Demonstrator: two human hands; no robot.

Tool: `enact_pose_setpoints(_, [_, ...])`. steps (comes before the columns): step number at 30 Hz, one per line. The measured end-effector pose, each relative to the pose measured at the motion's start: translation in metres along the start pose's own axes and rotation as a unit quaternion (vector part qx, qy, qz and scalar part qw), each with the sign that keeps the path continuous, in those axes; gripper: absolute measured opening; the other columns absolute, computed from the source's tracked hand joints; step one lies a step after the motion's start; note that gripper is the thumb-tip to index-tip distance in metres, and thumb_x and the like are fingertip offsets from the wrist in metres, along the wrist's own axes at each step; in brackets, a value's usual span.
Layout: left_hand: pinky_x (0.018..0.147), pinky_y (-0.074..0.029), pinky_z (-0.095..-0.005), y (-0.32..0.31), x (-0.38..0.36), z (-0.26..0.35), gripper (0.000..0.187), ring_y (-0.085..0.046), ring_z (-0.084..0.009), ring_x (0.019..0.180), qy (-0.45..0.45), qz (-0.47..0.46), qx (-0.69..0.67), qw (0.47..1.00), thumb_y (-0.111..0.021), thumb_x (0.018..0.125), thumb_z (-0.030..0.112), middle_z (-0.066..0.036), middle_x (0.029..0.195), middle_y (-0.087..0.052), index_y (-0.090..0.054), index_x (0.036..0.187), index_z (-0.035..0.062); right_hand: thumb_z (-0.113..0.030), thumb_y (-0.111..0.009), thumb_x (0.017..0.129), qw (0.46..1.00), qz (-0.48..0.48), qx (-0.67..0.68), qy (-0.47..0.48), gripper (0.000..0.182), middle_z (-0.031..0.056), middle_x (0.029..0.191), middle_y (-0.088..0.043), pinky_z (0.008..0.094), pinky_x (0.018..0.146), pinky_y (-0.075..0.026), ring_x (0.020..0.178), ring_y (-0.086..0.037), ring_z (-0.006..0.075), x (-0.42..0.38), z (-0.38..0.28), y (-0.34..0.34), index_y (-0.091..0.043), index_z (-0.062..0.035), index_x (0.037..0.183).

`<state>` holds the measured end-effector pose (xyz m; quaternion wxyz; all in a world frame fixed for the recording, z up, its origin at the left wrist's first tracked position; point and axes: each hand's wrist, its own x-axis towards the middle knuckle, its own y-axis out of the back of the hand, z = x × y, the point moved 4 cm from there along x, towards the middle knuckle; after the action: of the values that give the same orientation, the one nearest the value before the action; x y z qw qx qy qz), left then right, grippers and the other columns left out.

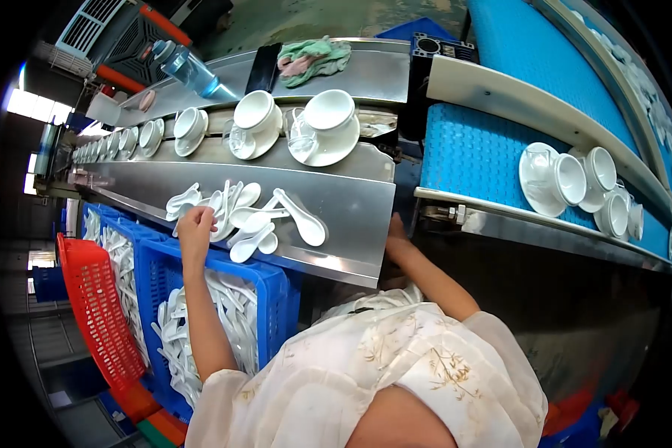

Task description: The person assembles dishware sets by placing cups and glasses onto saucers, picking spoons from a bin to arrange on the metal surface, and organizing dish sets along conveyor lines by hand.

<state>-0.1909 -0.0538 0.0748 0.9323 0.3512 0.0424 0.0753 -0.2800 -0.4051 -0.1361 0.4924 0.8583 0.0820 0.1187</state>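
White soup spoons (255,218) lie in a loose heap on the steel ledge in front of me. My left hand (196,224) is at the left end of this heap, its fingers closed on a white spoon (215,203). My right hand (398,233) rests low by the ledge's right end, with its fingers mostly hidden. Beyond the ledge, a row of white cups on saucers runs along the line; the nearest cup (330,110) sits on a saucer (324,149) with a clear-wrapped item beside it.
Blue crates (276,299) full of spoons and a red basket (100,313) stand at left. Right of me, a blue conveyor belt (470,160) carries more cups and saucers. A water bottle (190,71), a dark flat object (264,69) and a green cloth (313,61) lie behind.
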Motion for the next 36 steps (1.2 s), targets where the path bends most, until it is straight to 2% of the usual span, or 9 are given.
enact_pose_setpoints(4, [0.051, -0.045, -0.0227, 0.003, 0.008, -0.023, 0.018, -0.055, -0.01, 0.054, -0.009, 0.002, -0.016, 1.0, -0.055, 0.085, 0.014, -0.006, 0.066, -0.06, -0.063, 0.085, -0.0021, -0.013, -0.059, 0.078, 0.942, -0.265, 0.194, -0.074, 0.026, 0.0137, 0.093, -0.063, 0.0394, 0.076, -0.048, 0.091, -0.058, 0.0318, -0.029, 0.004, 0.096, -0.061, -0.0047, 0.103])
enact_pose_setpoints(8, [0.05, -0.044, -0.0213, 0.001, 0.005, -0.016, 0.018, -0.054, -0.0095, 0.054, -0.003, -0.009, -0.042, 0.999, -0.055, 0.085, 0.014, -0.005, 0.066, -0.06, -0.063, 0.086, -0.0023, -0.014, -0.061, 0.079, 0.871, -0.022, 0.457, -0.178, 0.023, 0.0081, 0.082, -0.065, 0.0296, 0.07, -0.049, 0.075, -0.061, 0.0149, -0.063, 0.009, 0.267, -0.063, -0.0014, 0.098])
enact_pose_setpoints(12, [0.052, -0.044, -0.0214, 0.0, 0.002, -0.013, 0.017, -0.056, -0.0096, 0.057, -0.036, -0.033, -0.032, 0.998, -0.055, 0.085, 0.013, -0.004, 0.068, -0.06, -0.062, 0.086, -0.0021, -0.015, -0.057, 0.084, 0.846, 0.403, -0.115, -0.329, 0.015, 0.0152, 0.082, -0.063, 0.0343, 0.066, -0.047, 0.073, -0.061, 0.0272, -0.111, 0.086, 0.362, -0.061, -0.0008, 0.088])
enact_pose_setpoints(15, [0.053, -0.044, -0.0242, 0.002, -0.005, -0.003, 0.018, -0.057, -0.0114, 0.058, -0.069, -0.022, 0.04, 0.997, -0.053, 0.086, 0.015, -0.005, 0.068, -0.061, -0.062, 0.086, -0.0011, -0.029, -0.061, 0.083, 0.812, 0.377, -0.233, -0.38, 0.033, 0.0214, 0.092, -0.061, 0.0438, 0.074, -0.044, 0.084, -0.057, 0.0389, -0.143, 0.164, 0.36, -0.055, 0.0012, 0.093])
enact_pose_setpoints(18, [0.056, -0.045, -0.0316, 0.002, -0.006, -0.003, 0.015, -0.059, -0.018, 0.058, -0.112, 0.025, 0.128, 0.985, -0.057, 0.082, 0.016, -0.01, 0.064, -0.06, -0.064, 0.081, 0.0027, -0.043, -0.058, 0.083, 0.847, 0.229, -0.124, -0.464, 0.046, 0.0136, 0.069, -0.058, 0.038, 0.056, -0.043, 0.061, -0.054, 0.0211, -0.159, 0.247, 0.336, -0.057, 0.0026, 0.077])
enact_pose_setpoints(23, [0.057, -0.047, -0.0259, 0.017, -0.005, 0.004, 0.015, -0.062, -0.013, 0.062, -0.051, 0.09, -0.121, 0.987, -0.06, 0.082, 0.013, -0.007, 0.068, -0.064, -0.065, 0.087, -0.0005, -0.034, -0.064, 0.077, 0.842, 0.216, 0.137, -0.476, 0.043, 0.0112, 0.086, -0.061, 0.0328, 0.062, -0.045, 0.072, -0.056, 0.0188, -0.126, 0.2, 0.323, -0.061, 0.0051, 0.094])
enact_pose_setpoints(27, [0.061, -0.047, -0.0248, 0.058, 0.026, -0.007, 0.015, -0.061, -0.0111, 0.065, -0.055, 0.093, 0.028, 0.994, -0.059, 0.083, 0.012, -0.007, 0.074, -0.065, -0.065, 0.088, -0.0005, -0.024, -0.064, 0.077, 0.8, 0.192, 0.24, -0.515, 0.041, 0.011, 0.096, -0.059, 0.0367, 0.066, -0.052, 0.079, -0.06, 0.0235, -0.113, 0.176, 0.317, -0.056, 0.0032, 0.107])
enact_pose_setpoints(29, [0.069, -0.048, -0.0332, 0.079, 0.06, -0.033, 0.016, -0.062, -0.0284, 0.076, -0.166, 0.162, 0.208, 0.95, -0.06, 0.081, 0.014, -0.014, 0.086, -0.064, -0.065, 0.09, 0.0016, -0.018, -0.062, 0.075, 0.791, 0.191, 0.252, -0.524, 0.041, 0.0104, 0.098, -0.058, 0.0411, 0.063, -0.054, 0.082, -0.06, 0.0261, -0.118, 0.191, 0.31, -0.053, -0.0001, 0.11])
enact_pose_setpoints(36, [0.081, -0.045, -0.0434, 0.092, 0.147, -0.134, 0.021, -0.057, -0.0371, 0.091, -0.086, -0.039, 0.333, 0.938, -0.055, 0.076, 0.013, -0.019, 0.094, -0.061, -0.063, 0.092, 0.0027, -0.009, -0.061, 0.069, 0.835, 0.202, 0.276, -0.431, 0.042, 0.0071, 0.098, -0.059, 0.0309, 0.079, -0.045, 0.088, -0.056, 0.019, -0.082, 0.14, 0.291, -0.055, -0.0009, 0.109])
